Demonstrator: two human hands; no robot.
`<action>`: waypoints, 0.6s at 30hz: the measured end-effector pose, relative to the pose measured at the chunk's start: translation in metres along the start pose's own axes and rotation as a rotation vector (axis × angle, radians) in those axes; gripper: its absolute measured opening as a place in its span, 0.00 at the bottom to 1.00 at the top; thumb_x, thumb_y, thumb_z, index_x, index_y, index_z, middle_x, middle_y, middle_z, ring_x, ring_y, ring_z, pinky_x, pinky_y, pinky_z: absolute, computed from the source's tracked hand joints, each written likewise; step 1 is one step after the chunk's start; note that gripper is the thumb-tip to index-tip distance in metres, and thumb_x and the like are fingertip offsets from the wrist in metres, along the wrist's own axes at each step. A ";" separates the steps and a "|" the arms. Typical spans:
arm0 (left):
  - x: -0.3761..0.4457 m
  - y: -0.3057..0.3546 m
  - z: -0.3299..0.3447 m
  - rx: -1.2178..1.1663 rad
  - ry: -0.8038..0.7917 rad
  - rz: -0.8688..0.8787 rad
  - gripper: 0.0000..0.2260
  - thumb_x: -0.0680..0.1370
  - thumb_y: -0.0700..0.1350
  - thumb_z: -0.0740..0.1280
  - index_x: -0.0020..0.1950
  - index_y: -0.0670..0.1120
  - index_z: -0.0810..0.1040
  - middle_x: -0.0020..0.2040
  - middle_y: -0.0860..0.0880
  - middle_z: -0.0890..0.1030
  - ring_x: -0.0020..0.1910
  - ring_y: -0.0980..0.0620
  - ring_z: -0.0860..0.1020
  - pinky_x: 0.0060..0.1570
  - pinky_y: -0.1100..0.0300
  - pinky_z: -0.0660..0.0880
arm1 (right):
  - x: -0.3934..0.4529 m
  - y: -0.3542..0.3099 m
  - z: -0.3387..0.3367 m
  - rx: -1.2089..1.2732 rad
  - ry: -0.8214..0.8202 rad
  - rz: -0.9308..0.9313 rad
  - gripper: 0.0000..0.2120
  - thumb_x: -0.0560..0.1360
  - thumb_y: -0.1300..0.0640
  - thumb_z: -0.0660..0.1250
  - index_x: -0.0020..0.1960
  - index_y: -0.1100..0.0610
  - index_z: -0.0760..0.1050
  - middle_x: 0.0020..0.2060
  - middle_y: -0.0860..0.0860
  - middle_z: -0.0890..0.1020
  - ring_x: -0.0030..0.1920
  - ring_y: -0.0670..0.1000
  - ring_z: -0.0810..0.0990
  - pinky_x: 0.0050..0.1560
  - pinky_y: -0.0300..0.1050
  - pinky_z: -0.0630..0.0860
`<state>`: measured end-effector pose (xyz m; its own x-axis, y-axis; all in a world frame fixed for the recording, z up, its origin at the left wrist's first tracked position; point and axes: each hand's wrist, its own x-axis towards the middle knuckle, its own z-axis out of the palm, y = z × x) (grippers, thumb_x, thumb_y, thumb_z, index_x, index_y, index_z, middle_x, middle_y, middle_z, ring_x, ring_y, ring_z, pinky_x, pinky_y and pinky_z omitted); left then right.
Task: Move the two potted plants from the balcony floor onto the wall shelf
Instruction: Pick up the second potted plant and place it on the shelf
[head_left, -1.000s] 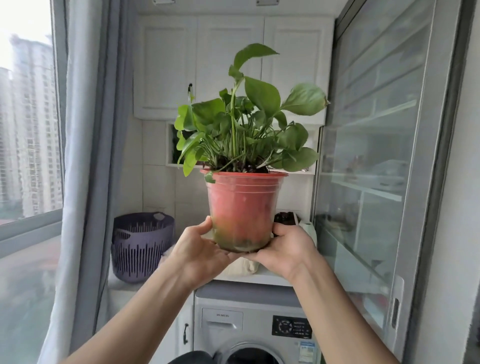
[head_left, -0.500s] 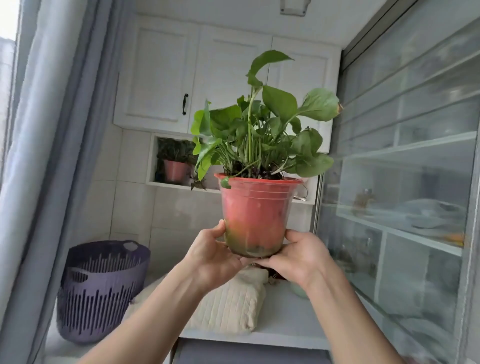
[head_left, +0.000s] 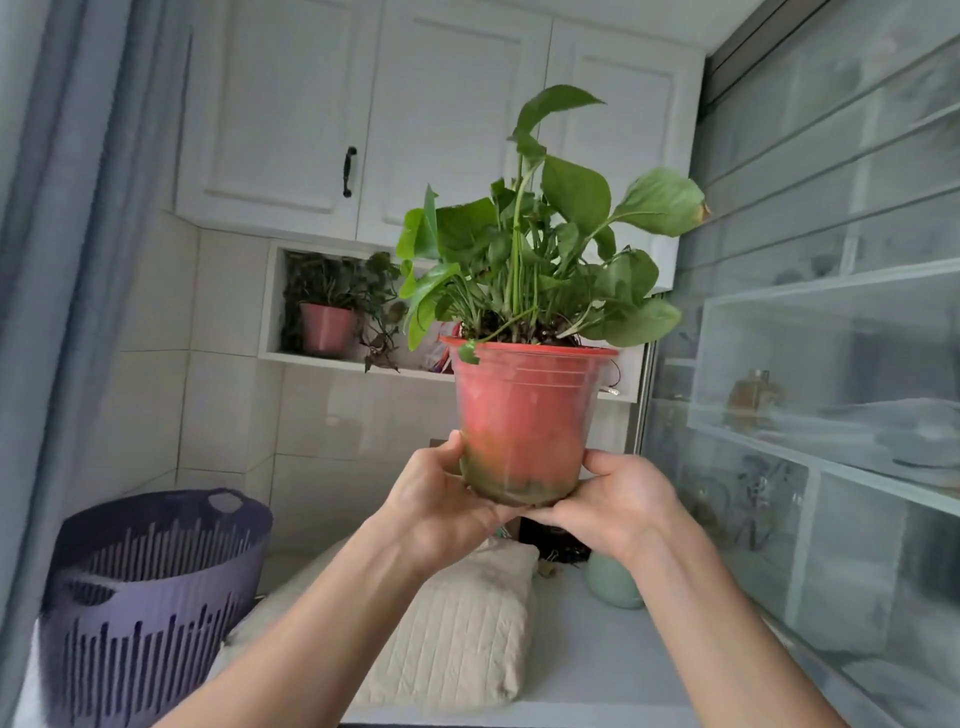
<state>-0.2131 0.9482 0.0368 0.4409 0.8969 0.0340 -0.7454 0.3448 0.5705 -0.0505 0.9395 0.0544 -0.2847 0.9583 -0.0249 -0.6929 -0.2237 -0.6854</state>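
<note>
I hold a red plastic pot (head_left: 524, 415) with a leafy green plant upright in front of me. My left hand (head_left: 441, 499) cups its lower left side and my right hand (head_left: 618, 504) cups its lower right side and base. Behind it, a white wall shelf (head_left: 322, 358) is recessed under the cabinets. A second potted plant (head_left: 327, 327), smaller, with dark leaves in a pinkish pot, stands at the left end of that shelf. The held pot hides the shelf's right part.
White wall cabinets (head_left: 291, 130) hang above the shelf. A purple slotted basket (head_left: 150, 603) and a cream quilted cushion (head_left: 457, 639) lie on the white counter (head_left: 597, 670) below. A glass sliding door (head_left: 831, 364) runs along the right; a grey curtain (head_left: 62, 260) hangs at left.
The pot has risen and come closer to the shelf, still in both hands. My view tilted up, so the washing machine dropped out of sight and the shelf plant came into view.
</note>
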 end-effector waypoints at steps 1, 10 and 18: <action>0.008 0.001 -0.001 0.000 0.004 -0.001 0.26 0.83 0.52 0.58 0.69 0.30 0.69 0.65 0.26 0.74 0.66 0.29 0.73 0.61 0.33 0.71 | 0.007 -0.004 -0.004 0.006 0.008 0.001 0.22 0.82 0.59 0.49 0.69 0.71 0.68 0.68 0.74 0.71 0.69 0.75 0.68 0.62 0.77 0.65; 0.082 0.007 0.015 0.043 0.021 -0.018 0.29 0.83 0.53 0.59 0.68 0.27 0.66 0.64 0.23 0.73 0.63 0.26 0.74 0.56 0.32 0.72 | 0.064 -0.056 -0.034 0.066 0.006 0.022 0.23 0.83 0.56 0.49 0.72 0.70 0.64 0.72 0.73 0.66 0.73 0.75 0.62 0.71 0.76 0.57; 0.173 0.005 0.048 0.073 -0.052 -0.005 0.30 0.82 0.54 0.59 0.70 0.28 0.65 0.64 0.23 0.73 0.64 0.27 0.74 0.58 0.32 0.72 | 0.104 -0.130 -0.062 0.041 -0.074 -0.040 0.18 0.82 0.58 0.49 0.57 0.71 0.72 0.71 0.72 0.67 0.72 0.75 0.62 0.65 0.77 0.59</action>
<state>-0.1164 1.0916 0.0851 0.4711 0.8791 0.0729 -0.7057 0.3260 0.6291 0.0513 1.0792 0.0956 -0.3033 0.9512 0.0564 -0.7308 -0.1942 -0.6544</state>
